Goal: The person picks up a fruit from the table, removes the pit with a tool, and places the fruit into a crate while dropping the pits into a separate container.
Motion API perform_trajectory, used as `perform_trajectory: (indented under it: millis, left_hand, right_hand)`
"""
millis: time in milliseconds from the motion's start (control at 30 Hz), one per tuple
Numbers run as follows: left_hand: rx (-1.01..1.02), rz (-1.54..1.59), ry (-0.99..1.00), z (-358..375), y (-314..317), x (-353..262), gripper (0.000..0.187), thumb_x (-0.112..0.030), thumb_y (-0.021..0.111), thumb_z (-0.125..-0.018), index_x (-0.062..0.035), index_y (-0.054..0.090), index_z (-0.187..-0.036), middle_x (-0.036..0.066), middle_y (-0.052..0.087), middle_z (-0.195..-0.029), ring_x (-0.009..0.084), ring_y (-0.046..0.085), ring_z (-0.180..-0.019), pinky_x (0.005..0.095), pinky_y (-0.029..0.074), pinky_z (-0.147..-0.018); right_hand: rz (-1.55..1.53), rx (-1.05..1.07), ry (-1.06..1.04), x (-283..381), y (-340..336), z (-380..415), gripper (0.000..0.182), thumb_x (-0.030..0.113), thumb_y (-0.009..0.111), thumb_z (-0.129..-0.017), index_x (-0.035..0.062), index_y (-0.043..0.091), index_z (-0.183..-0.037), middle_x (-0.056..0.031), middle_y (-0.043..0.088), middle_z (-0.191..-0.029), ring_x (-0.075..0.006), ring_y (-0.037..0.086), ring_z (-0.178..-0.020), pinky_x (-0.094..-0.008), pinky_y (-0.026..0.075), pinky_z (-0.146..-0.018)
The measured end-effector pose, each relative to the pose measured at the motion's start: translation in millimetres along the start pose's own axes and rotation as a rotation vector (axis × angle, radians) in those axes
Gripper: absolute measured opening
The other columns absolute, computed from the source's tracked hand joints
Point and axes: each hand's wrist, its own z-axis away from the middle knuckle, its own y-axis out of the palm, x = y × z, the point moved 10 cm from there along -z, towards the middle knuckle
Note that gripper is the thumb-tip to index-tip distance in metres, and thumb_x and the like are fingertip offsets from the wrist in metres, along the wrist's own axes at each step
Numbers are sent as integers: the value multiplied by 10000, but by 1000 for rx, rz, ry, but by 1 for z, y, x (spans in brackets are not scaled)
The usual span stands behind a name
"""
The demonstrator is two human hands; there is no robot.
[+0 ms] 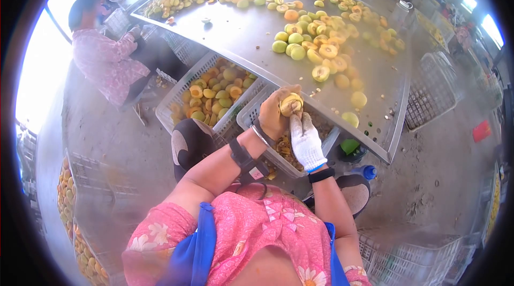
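Note:
My left hand [274,113], bare with a bracelet at the wrist, holds a cut yellow fruit [290,104] just in front of the metal table's edge. My right hand [306,141], in a white glove with dark-stained fingertips, has its fingers pressed together against the underside of that fruit. Whether a pit or tool is between the gloved fingers is hidden. Below both hands, a white crate [247,116] holds brown pits and scraps. To its left, another crate [167,105] is full of halved fruit.
The metal table [235,29] carries green and orange fruit, whole and halved. A person [104,61] sits at the left. A blue bottle [368,172] stands right of my knee. More crates [428,93] lie at the right.

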Motion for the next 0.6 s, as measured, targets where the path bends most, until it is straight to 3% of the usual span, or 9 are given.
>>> perform_trajectory:
  millis: [33,133,233,333,433,533,600]
  left_hand:
    - [-12,126,-49,2,1,3,348,-197,451,-1009,23,554,-1259,119,644,-1017,199,631,-854,265,528,-734]
    - [-39,682,-250,10,15,3,274,-201,543,-995,-14,625,-1177,90,660,-981,165,644,-836,280,541,-768]
    - [-167,380,-179,15,14,-13,355,-300,445,-1029,2,578,-1162,128,643,-1027,178,631,-851,273,524,-635]
    - [-174,299,-156,15,18,-18,473,-443,442,-1047,-3,595,-1128,128,646,-1035,192,647,-853,279,534,-656]
    - [-199,503,-400,17,22,-6,546,-503,409,-1054,3,603,-1120,134,647,-1033,203,659,-857,297,543,-698]
    - [-132,511,-422,15,22,-9,555,-491,389,-1064,9,630,-1087,130,663,-982,205,661,-846,310,544,-742]
    - [-149,114,-103,7,9,-27,587,-513,381,-1060,12,643,-1028,124,671,-915,206,661,-816,316,544,-743]
  right_hand:
    - [57,-26,-160,11,-2,5,373,302,506,-1028,-29,571,-1188,-318,618,-1064,-502,571,-1037,-492,484,-813]
    - [-19,10,-18,0,2,3,458,409,483,-1022,-5,555,-1204,-322,639,-1014,-514,603,-980,-522,501,-777]
    - [-103,33,-67,0,6,3,458,389,494,-1020,-16,551,-1226,-304,652,-995,-491,627,-965,-501,506,-780]
    - [-259,95,42,-2,8,5,403,292,491,-1040,-58,558,-1229,-244,635,-1082,-398,621,-1029,-408,491,-870]
    - [-239,126,-6,1,13,9,387,271,502,-1043,-54,559,-1244,-223,642,-1096,-334,626,-1017,-373,486,-879]
    - [-291,173,24,2,17,10,417,282,507,-1046,-64,547,-1275,-219,636,-1156,-284,622,-1052,-351,482,-900]
    - [-370,183,80,-1,21,13,438,294,511,-1047,-66,538,-1295,-200,639,-1175,-256,620,-1060,-338,480,-911]
